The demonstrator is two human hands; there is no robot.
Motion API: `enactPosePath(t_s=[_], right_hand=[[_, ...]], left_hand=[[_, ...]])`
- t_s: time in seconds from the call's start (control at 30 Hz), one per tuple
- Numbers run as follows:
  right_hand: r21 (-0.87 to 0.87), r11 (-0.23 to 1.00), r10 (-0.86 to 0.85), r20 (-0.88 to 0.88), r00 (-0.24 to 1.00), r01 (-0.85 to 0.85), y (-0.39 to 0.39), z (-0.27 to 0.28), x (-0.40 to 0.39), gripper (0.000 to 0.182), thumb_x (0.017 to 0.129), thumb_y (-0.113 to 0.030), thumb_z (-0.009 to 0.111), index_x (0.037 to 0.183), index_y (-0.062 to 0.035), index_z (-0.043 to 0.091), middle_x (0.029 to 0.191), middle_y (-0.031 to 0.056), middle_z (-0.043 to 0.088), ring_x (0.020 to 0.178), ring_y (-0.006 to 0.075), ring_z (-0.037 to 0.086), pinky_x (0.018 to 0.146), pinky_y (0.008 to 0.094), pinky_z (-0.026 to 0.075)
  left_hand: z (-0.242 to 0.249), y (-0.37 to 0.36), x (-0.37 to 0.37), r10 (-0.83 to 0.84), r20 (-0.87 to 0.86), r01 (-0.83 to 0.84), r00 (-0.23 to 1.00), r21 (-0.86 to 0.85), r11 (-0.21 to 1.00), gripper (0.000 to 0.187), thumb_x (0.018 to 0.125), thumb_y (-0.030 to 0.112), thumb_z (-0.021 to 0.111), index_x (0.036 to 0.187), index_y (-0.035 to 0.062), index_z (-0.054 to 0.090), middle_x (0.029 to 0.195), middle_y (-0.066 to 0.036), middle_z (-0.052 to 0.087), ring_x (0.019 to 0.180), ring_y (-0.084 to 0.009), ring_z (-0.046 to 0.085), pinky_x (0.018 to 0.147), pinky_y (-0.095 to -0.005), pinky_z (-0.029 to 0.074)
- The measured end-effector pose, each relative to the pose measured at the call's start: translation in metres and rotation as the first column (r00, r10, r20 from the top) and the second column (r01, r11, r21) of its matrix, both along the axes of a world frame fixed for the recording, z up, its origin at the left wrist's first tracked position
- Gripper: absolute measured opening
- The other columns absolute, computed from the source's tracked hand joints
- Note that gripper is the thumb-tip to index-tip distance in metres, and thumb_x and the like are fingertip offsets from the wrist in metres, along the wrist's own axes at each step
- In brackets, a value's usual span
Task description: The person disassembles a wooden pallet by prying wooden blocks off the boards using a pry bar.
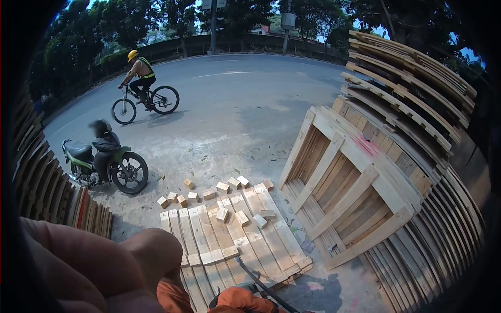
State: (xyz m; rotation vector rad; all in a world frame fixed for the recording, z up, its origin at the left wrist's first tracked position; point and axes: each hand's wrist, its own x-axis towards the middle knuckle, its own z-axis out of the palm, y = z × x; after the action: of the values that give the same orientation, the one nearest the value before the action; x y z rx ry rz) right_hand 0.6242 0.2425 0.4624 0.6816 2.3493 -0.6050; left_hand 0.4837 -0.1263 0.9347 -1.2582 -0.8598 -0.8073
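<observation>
Up close at lower left — one raised hand (91, 268); its fingers' grip I cannot tell.

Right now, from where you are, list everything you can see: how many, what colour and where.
slatted pallet: one, pale wood, lying flat, lower centre
wood blocks: about fourteen, pale, on and around its far end
bar: one, dark, bottom centre
framed pallet: one, pale wood, tilted, right of centre
stacked pallets: many, brown, right and left edges
motorbike: one, green and black, left
bicycle: one, dark, on the road, upper left
rider: one, yellow helmet, on the bicycle
road: one, grey, upper middle
trees: several, green, top
poles: at least two, greyish, top
orange clothing: visible patches, bottom
hand: one, bare, lower left
</observation>
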Motion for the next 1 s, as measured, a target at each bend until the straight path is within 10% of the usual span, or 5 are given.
enactPosePath(t_s=[0.1, 1.0], right_hand=[[0.189, 0.978, 0.077, 0.045, 0.996, -0.084, 0.011, -0.030, 0.005, 0.052, 0.077, -0.057, 0.054, 0.085, -0.0076, 0.069, 0.085, 0.0150, 0.066, 0.083, 0.0326, 0.064, 0.074, 0.0419, 0.049], [0.098, 0.995, 0.016, 0.128, 0.992, -0.028, 0.020, -0.011, -0.008, 0.056, 0.077, -0.058, 0.052, 0.090, -0.0069, 0.068, 0.088, 0.0146, 0.066, 0.086, 0.0325, 0.064, 0.076, 0.0448, 0.049]], left_hand=[[-0.005, 0.007, -0.009, 0.008, 0.081, -0.007, 0.997, -0.008, 1.000, 0.048, 0.086, 0.038, 0.058, 0.114, 0.0051, 0.038, 0.089, -0.009, 0.050, 0.074, -0.0175, 0.050, 0.064, -0.0299, 0.043], [-0.008, 0.043, -0.038, -0.053, 0.186, 0.067, 0.981, -0.071, 0.995, 0.051, 0.089, 0.038, 0.053, 0.120, 0.0016, 0.036, 0.096, -0.015, 0.054, 0.085, -0.0226, 0.054, 0.075, -0.0365, 0.045]])
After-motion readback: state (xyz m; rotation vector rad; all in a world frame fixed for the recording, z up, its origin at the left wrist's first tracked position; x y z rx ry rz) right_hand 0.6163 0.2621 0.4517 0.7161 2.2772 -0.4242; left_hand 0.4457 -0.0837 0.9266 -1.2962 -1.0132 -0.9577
